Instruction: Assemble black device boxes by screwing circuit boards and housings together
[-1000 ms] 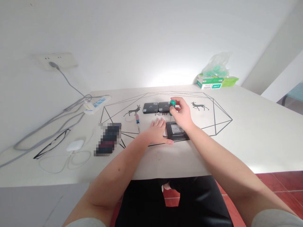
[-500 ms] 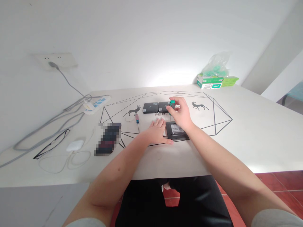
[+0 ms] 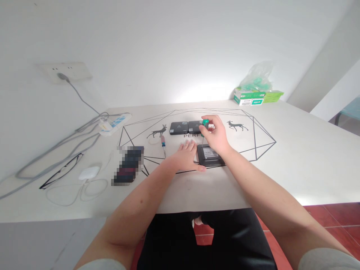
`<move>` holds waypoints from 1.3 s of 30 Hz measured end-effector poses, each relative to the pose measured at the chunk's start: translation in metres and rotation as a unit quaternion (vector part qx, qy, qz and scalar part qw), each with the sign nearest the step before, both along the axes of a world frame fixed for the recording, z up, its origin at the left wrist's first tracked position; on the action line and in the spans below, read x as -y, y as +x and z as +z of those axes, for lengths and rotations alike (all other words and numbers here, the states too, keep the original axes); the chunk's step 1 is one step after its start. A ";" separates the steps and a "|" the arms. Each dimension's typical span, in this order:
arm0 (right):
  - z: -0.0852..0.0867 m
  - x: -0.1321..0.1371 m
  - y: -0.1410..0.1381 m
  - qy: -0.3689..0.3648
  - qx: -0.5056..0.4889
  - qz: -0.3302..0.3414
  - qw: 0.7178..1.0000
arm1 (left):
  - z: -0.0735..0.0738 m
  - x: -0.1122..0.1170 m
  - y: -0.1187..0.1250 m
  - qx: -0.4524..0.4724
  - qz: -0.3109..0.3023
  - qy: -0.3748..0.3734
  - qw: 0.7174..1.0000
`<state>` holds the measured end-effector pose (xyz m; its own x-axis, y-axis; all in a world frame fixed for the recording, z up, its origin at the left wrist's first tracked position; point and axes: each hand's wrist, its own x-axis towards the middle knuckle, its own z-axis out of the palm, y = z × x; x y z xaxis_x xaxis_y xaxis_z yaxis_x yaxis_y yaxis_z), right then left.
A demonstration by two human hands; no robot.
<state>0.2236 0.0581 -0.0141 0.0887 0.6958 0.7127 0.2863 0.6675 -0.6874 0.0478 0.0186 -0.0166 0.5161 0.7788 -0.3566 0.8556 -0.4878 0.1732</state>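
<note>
Your right hand (image 3: pixel 216 134) clamped on green screwdriver (image 3: pixel 205 122), long axis near vertical, tip pointing down at far-left corner of black case (image 3: pixel 209 154); your left hand (image 3: pixel 186 157) flat, thumb apart, beside the case; around, printed white tabletop (image 3: pixel 197 191), white wall (image 3: pixel 174 48), red floor tiles (image 3: pixel 334 221)

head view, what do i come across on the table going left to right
glasses → white case → pixelated dark object → screwdriver lying on the table → left hand → black device with a white label → green-and-white box → lime-green box
</note>
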 end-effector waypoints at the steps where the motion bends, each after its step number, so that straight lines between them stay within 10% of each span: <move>1: 0.000 0.000 0.000 -0.001 -0.004 0.003 1.000 | 0.000 0.000 0.000 0.000 0.000 -0.001 1.000; 39: 0.002 0.000 0.002 -0.004 -0.011 0.007 1.000 | -0.004 -0.002 -0.002 0.014 -0.001 0.003 1.000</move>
